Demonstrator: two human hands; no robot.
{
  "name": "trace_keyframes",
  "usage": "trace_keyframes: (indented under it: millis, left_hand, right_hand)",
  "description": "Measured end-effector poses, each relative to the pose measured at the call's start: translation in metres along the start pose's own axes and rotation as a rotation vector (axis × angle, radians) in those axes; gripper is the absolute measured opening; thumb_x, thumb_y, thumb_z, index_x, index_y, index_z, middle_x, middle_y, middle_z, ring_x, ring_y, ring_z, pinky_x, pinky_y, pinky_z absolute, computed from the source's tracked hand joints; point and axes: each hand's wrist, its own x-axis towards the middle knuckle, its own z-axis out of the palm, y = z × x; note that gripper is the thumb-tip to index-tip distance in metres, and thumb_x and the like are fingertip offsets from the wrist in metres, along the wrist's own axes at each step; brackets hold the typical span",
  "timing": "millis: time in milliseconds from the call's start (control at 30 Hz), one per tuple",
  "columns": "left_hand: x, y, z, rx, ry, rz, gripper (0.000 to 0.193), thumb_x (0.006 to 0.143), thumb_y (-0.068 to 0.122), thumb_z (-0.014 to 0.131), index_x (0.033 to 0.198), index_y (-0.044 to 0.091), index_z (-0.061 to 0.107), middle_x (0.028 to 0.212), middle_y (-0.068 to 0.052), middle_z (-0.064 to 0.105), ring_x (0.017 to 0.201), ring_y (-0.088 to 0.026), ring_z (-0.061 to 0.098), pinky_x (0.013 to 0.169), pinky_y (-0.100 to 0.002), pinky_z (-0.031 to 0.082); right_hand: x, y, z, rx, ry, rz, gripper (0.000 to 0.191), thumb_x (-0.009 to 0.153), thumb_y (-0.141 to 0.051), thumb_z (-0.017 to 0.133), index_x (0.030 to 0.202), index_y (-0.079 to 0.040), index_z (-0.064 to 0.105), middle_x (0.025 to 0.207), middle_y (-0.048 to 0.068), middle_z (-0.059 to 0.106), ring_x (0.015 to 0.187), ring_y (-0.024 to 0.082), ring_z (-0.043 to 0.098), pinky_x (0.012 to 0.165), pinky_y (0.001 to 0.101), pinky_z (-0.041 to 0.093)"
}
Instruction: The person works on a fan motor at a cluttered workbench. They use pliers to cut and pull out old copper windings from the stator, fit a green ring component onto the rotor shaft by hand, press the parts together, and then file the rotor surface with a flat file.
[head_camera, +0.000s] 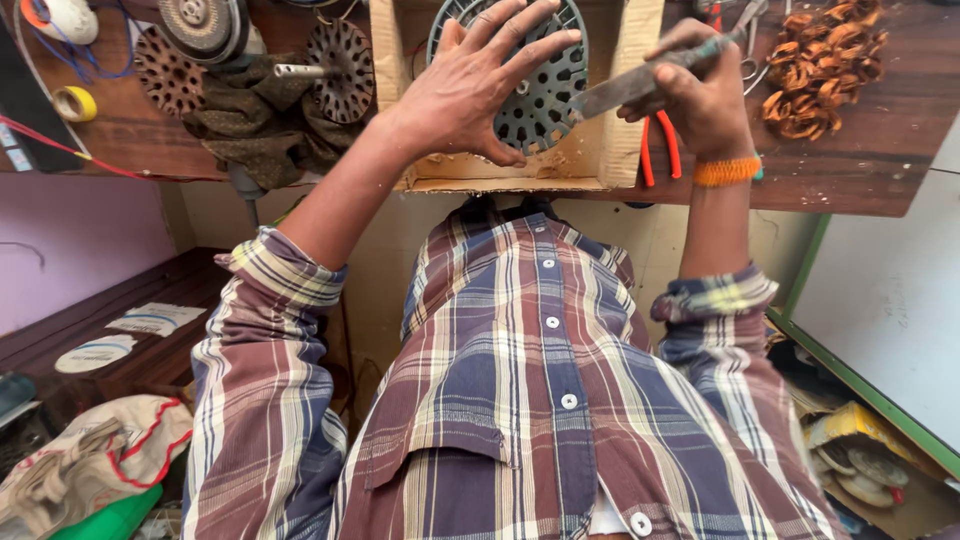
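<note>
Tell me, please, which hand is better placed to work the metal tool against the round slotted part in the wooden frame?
The right hand: it already grips the flat metal tool, whose tip points at the round slotted part. The left hand lies spread on that part, steadying it, so its fingers are occupied.

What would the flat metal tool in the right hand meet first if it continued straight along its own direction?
Probably the round slotted part under the left hand; the tool in the right hand points there, though depth is unclear.

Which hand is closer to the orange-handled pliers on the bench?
Right. The right hand, gripping a flat metal tool, is directly over the pliers. The left hand is further off, spread flat on the round perforated disc.
</note>
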Motion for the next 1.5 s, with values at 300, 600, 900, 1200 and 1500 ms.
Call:
trace_keyframes:
  millis: [300,600,900,1200,1500]
  left_hand:
    - [0.005,-0.011,-0.01,0.011,-0.061,0.082,0.15,0.037,0.061,0.099,0.164,0.034,0.023,0.164,-0.003,0.031,0.147,-0.031,0.031,0.104,-0.059,0.038]
    - [0.003,-0.013,-0.01,-0.008,-0.054,0.08,0.151,0.037,0.06,0.1,0.164,0.032,0.023,0.163,-0.003,0.032,0.145,-0.03,0.033,0.102,-0.059,0.039]
    - [0.003,-0.012,-0.005,0.017,-0.034,0.115,0.152,0.036,0.06,0.1,0.164,0.033,0.023,0.161,-0.006,0.032,0.145,-0.034,0.032,0.109,-0.061,0.036]
    - [0.007,-0.022,0.005,-0.079,0.031,0.209,0.146,0.046,0.06,0.1,0.167,0.028,0.026,0.164,-0.01,0.033,0.143,-0.035,0.042,0.112,-0.051,0.041]
    - [0.004,-0.014,-0.007,0.029,-0.03,0.176,0.145,0.04,0.063,0.098,0.164,0.03,0.031,0.165,-0.005,0.029,0.148,-0.03,0.029,0.106,-0.059,0.037]
  right_hand:
    - [0.063,-0.001,-0.025,-0.195,-0.192,0.147,0.037,0.099,-0.021,0.08,0.118,0.004,0.06,0.095,0.015,0.067,0.078,0.028,0.072,0.067,0.0434,0.063]
    - [-0.026,0.0,0.042,-0.22,0.191,-0.048,0.038,0.101,-0.021,0.078,0.117,0.004,0.055,0.097,0.02,0.07,0.083,0.033,0.076,0.074,0.0448,0.066]
    - [0.021,-0.035,0.031,-0.291,-0.01,0.129,0.03,0.107,-0.014,0.071,0.122,0.008,0.057,0.099,0.019,0.07,0.087,0.031,0.076,0.075,0.043,0.064]
    - [0.003,0.037,0.005,0.082,0.066,0.018,0.033,0.105,-0.022,0.073,0.124,0.001,0.058,0.089,0.016,0.071,0.074,0.028,0.074,0.064,0.0363,0.062]
    - [-0.044,0.077,0.002,0.192,0.451,-0.1,0.033,0.105,-0.019,0.072,0.127,-0.001,0.057,0.095,0.009,0.069,0.071,0.021,0.069,0.063,0.0306,0.057]
